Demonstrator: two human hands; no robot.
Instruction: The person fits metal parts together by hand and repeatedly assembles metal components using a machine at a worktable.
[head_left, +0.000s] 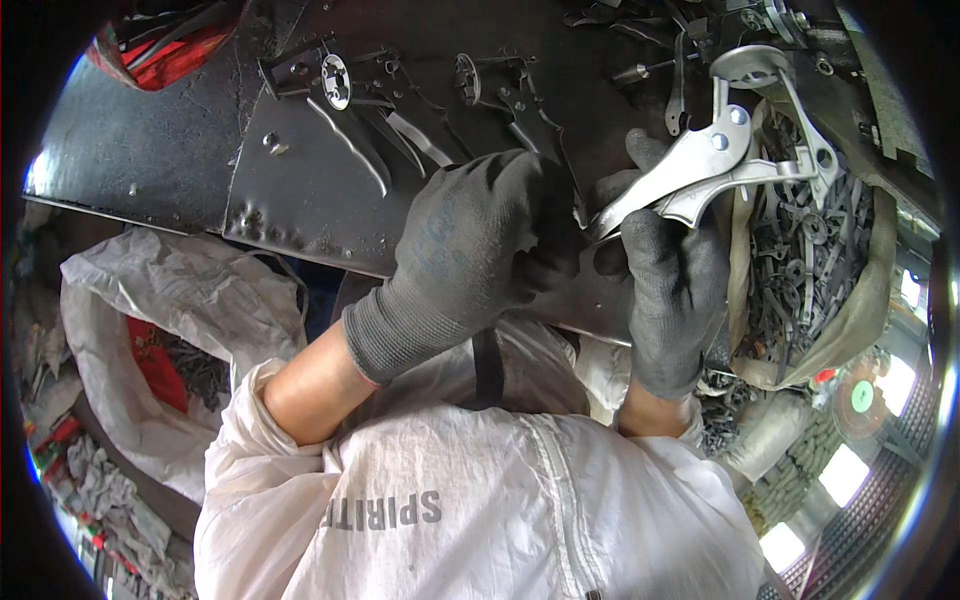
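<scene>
One dark-grey-gloved left hand (460,235) is curled tight, and whether anything is gripped inside cannot be told; in the right hand (675,290), gloved alike, a silver metal plier-like tool (692,165) with a round head is held up by its handles. It would probably be felt as stiff, fairly heavy and smooth, best gripped along the handles, clear of the pivots. Grey metal parts (208,372) are held in a crumpled white sack (150,265) at left, and more in a beige fabric sack (882,275) at right; beyond, similar tools (350,150) are laid on a black metal bench (270,190), and dark pieces are contained in a red bag (185,68).
</scene>
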